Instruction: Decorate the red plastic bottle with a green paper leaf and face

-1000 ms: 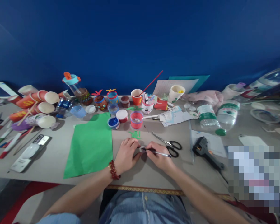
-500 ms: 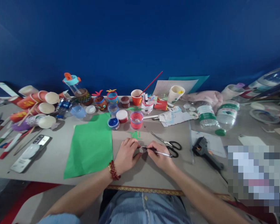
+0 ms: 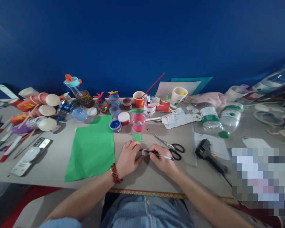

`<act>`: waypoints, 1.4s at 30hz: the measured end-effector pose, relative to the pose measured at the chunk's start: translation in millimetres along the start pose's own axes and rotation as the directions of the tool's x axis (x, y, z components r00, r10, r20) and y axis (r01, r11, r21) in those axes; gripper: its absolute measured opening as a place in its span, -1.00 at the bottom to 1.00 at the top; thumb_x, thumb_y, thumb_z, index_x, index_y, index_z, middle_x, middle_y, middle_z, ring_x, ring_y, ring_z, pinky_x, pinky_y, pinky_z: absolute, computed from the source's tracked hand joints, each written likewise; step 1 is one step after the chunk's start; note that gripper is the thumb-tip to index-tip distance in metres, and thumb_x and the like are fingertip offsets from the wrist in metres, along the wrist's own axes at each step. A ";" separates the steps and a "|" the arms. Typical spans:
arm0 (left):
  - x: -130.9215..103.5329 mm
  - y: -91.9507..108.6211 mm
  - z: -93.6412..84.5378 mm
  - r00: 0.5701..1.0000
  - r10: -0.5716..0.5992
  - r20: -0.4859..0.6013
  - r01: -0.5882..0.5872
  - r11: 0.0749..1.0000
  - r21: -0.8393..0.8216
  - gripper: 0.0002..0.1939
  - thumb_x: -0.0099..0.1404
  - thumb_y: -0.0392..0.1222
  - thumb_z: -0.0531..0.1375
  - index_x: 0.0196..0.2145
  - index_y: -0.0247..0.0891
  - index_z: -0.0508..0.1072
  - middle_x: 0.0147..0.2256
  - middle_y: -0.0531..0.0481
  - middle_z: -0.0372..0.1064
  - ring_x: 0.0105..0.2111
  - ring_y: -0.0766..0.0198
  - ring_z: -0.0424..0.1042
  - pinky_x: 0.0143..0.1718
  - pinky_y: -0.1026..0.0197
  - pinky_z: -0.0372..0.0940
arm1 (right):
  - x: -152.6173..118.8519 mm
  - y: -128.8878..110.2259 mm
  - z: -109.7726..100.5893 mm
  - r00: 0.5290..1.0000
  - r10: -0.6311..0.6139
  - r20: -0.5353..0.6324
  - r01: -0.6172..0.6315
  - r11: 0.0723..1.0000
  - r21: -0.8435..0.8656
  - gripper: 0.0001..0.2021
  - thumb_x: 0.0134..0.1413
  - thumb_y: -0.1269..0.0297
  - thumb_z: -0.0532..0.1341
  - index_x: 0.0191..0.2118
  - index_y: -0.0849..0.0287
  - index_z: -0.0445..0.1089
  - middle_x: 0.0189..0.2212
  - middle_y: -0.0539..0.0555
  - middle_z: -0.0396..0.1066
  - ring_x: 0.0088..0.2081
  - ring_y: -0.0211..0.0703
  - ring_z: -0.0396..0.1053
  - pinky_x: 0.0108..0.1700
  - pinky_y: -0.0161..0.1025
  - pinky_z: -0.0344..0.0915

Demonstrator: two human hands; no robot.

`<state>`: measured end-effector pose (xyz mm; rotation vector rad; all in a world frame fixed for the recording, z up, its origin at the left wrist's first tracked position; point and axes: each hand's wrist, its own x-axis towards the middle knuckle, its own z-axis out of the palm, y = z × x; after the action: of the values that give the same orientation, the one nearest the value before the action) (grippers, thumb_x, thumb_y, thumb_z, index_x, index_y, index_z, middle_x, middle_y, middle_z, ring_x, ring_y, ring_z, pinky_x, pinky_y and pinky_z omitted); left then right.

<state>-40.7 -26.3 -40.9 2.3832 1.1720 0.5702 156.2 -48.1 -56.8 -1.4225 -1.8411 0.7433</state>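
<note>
My right hand point(image 3: 161, 157) is closed around a pen point(image 3: 165, 156), its tip at a small pale piece point(image 3: 145, 152), perhaps paper. The thumb and forefinger of my left hand point(image 3: 129, 157) pinch the left side of this piece against the table. A bead bracelet is on my left wrist. Just beyond my hands lies a small green paper cutout point(image 3: 138, 137). Scissors with black handles point(image 3: 176, 148) rest beside my right hand. Left of my left hand a large green sheet point(image 3: 92, 148) lies flat.
Paint pots, a red-rimmed cup point(image 3: 139, 122) and decorated cups line the back near the blue wall. A glue gun point(image 3: 209, 155) and plastic bottles point(image 3: 210, 117) are at the right. Stacked paper cups point(image 3: 35, 103), markers and a phone point(image 3: 30, 155) lie at the left.
Almost nothing differs. The pen's back end has shifted very slightly to the left in my right hand; both hands stay in the same place.
</note>
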 end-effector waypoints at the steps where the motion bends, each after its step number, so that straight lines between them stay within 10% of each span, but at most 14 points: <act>1: 0.1 0.1 -0.1 1.000 0.001 0.001 -0.001 1.000 0.000 -0.84 0.28 -0.15 0.16 -0.19 -0.21 0.34 -0.12 -0.10 0.34 -0.11 0.05 0.28 -0.10 0.02 0.21 | 0.0 -0.2 -0.3 1.000 -0.002 -0.007 0.002 1.000 0.005 -0.91 0.03 0.39 0.12 -0.40 0.13 0.37 -0.52 -0.01 0.41 -0.46 -0.17 0.34 -0.37 -0.30 0.17; 42: -0.3 1.1 -1.4 1.000 0.001 0.003 -0.001 1.000 -0.009 -0.85 0.28 -0.16 0.16 -0.19 -0.21 0.34 -0.13 -0.10 0.34 -0.11 0.05 0.28 -0.10 0.01 0.21 | -0.5 -0.8 -0.6 1.000 -0.009 -0.023 0.009 1.000 0.006 -0.91 0.03 0.40 0.12 -0.40 0.13 0.36 -0.52 -0.01 0.41 -0.45 -0.17 0.35 -0.37 -0.30 0.20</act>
<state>-40.9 -26.9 -39.1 2.3769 1.1645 0.5707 156.3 -48.7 -55.9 -1.4123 -1.8254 0.7244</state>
